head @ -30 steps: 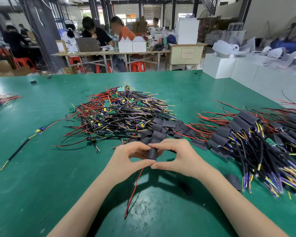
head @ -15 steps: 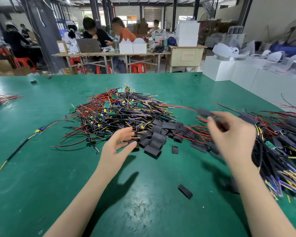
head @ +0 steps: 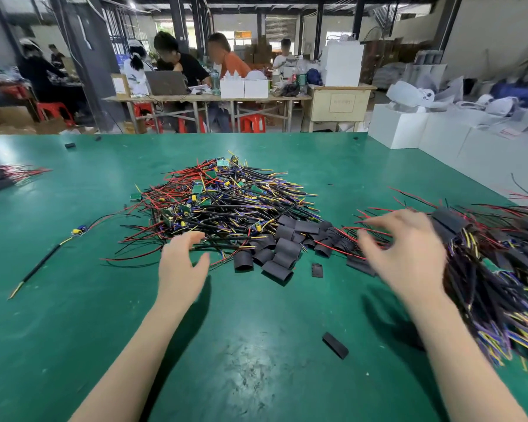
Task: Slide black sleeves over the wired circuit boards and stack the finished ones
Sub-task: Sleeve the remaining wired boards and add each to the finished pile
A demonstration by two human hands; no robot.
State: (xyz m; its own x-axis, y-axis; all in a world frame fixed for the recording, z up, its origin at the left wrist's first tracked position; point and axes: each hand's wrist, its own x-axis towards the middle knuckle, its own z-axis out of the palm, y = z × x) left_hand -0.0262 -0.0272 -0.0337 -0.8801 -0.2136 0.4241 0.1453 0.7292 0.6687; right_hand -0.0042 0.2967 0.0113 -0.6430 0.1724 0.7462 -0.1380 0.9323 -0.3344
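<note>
Both hands have left the finished pile; left hand (head: 182, 263) and right hand (head: 404, 254) hang empty, fingers loose. Unsleeved boards (head: 220, 202) lie centre frame, sleeves (head: 282, 249) beside them; pick one of each cleanly.

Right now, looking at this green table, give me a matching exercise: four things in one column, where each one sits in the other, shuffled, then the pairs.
Things
1. heap of bare green circuit boards with red and black wires
2. pile of boards already in black sleeves
3. loose empty black sleeves
4. single flat black sleeve

Places
A. alone, nearest the camera
B. far right
C. centre of the table
D. between the two hands

Pairs: 1-C, 2-B, 3-D, 4-A
</note>
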